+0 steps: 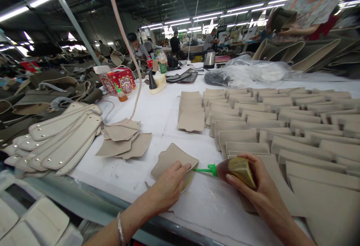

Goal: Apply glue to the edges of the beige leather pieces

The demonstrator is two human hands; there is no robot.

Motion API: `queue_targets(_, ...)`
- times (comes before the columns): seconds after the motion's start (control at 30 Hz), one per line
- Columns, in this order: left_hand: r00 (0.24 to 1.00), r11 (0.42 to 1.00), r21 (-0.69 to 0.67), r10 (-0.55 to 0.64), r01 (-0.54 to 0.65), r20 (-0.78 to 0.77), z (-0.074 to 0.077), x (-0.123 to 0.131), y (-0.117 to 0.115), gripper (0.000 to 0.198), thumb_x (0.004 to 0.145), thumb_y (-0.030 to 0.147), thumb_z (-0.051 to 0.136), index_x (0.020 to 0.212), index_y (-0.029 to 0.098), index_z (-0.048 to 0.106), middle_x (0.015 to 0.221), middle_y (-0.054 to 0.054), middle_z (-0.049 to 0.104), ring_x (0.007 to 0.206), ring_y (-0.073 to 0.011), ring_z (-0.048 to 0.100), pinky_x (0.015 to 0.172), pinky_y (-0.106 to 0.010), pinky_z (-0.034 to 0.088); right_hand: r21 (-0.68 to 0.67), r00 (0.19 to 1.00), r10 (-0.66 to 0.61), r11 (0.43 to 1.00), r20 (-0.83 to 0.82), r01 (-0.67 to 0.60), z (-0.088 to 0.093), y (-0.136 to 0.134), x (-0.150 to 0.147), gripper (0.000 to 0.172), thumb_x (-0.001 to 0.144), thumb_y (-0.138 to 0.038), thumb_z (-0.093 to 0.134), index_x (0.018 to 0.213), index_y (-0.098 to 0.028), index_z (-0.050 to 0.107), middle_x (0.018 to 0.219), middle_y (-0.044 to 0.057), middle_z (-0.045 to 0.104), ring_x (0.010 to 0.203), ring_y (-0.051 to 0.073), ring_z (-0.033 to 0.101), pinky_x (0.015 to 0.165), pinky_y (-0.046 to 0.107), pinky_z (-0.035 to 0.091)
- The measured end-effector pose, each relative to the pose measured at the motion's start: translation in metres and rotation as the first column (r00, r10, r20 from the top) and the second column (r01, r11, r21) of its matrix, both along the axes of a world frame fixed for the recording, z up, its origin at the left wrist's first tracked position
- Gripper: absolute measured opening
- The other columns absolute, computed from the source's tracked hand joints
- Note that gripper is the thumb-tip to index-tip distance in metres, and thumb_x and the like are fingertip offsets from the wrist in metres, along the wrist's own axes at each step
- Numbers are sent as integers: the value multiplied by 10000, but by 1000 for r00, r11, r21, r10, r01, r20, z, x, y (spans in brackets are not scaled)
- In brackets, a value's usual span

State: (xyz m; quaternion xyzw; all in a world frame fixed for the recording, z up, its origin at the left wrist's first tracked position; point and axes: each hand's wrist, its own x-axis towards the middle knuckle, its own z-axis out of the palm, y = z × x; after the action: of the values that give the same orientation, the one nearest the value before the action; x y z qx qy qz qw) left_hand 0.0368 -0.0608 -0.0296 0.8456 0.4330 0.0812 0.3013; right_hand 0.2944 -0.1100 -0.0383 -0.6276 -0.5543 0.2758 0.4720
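My left hand [170, 184] is closed on a beige leather piece [172, 158], with thumb and fingers at its right corner. Under that corner shows a yellowish, wet-looking patch [189, 179]. My right hand [260, 180] is wrapped round a squeeze bottle of amber liquid [237, 171], which lies nearly level. Its thin green nozzle [205, 169] points left, the tip at the piece's right edge. Left of these is a small pile of similar pieces [129, 144] on the white table [157, 122]. Rows of folded beige pieces [247, 129] overlap on the right.
Stacked cream straps with studs [67, 137] lie at the left edge. A pink hose [123, 32] hangs down to the pile. Farther back stand a red box [123, 79], a second small bottle [121, 95], a kettle [209, 59] and clear plastic wrap [258, 69]. Several people work beyond.
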Motion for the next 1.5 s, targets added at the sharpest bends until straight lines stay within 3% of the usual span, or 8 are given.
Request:
queue_targets(0.13, 1000, 1000, 0, -8, 8, 3, 0, 1, 0, 534, 849, 40, 323, 1355, 143, 459, 1012, -80, 507, 915, -202, 543, 893, -338, 459, -76, 996, 47, 996, -73, -53, 1, -3, -3, 551, 783, -601, 671, 1143, -259, 432, 909, 10, 620, 776, 231, 618, 708, 329, 497)
queue_targets(0.33, 1000, 1000, 17, -11, 10, 20, -4, -1, 0, 510, 873, 62, 326, 1350, 178, 463, 986, -65, 511, 897, -203, 545, 869, -342, 464, -13, 994, -97, 995, -48, 96, -4, 6, 1, 602, 735, -619, 713, 1142, -252, 465, 975, 25, 608, 863, 255, 607, 785, 350, 497)
queue_targets(0.6, 1000, 1000, 24, -5, 4, 19, -3, 0, 1, 536, 842, 29, 329, 1348, 145, 465, 1019, -84, 516, 914, -204, 543, 892, -344, 464, -122, 995, 46, 991, -92, -57, 0, -9, -5, 542, 802, -621, 655, 1155, -273, 436, 977, 15, 628, 856, 236, 620, 757, 316, 504)
queue_targets(0.87, 999, 1000, -2, 8, -8, 35, -2, 0, 0, 521, 868, 65, 323, 1359, 167, 463, 1025, -82, 523, 931, -214, 546, 893, -351, 452, 4, 993, -116, 993, -3, 116, 4, 14, 1, 610, 710, -615, 713, 1128, -237, 479, 945, 33, 599, 831, 253, 602, 770, 354, 503)
queue_targets(1.03, 1000, 1000, 0, 11, -11, 28, -3, 0, 0, 531, 861, 62, 321, 1361, 175, 457, 1005, -75, 516, 907, -211, 544, 874, -344, 451, -22, 996, -88, 996, 22, 88, -4, 1, -2, 597, 737, -620, 692, 1154, -263, 458, 987, 28, 612, 858, 250, 612, 763, 341, 501)
queue_targets(1.17, 1000, 1000, 1, 19, -19, 19, -3, 0, -1, 537, 851, 52, 318, 1362, 143, 453, 1037, -89, 512, 932, -218, 544, 900, -355, 446, -104, 999, 27, 994, -24, -29, -2, -9, -6, 565, 781, -611, 667, 1169, -271, 436, 970, 12, 634, 835, 228, 628, 731, 303, 510)
queue_targets(1.37, 1000, 1000, 15, 23, -23, 11, -3, 1, -2, 532, 842, 46, 318, 1339, 154, 473, 1017, -80, 513, 907, -215, 546, 875, -347, 451, -45, 997, -80, 996, -15, 79, 5, -4, -6, 599, 732, -645, 670, 1130, -248, 464, 955, 33, 640, 826, 245, 624, 734, 324, 515)
queue_targets(1.5, 1000, 1000, 16, 22, -22, 13, -2, 1, -3, 524, 851, 54, 312, 1342, 145, 471, 1027, -87, 513, 914, -216, 545, 884, -349, 451, -74, 1000, -15, 997, 8, 15, 1, -7, -3, 572, 772, -616, 668, 1165, -265, 446, 978, 24, 637, 827, 230, 628, 731, 307, 514)
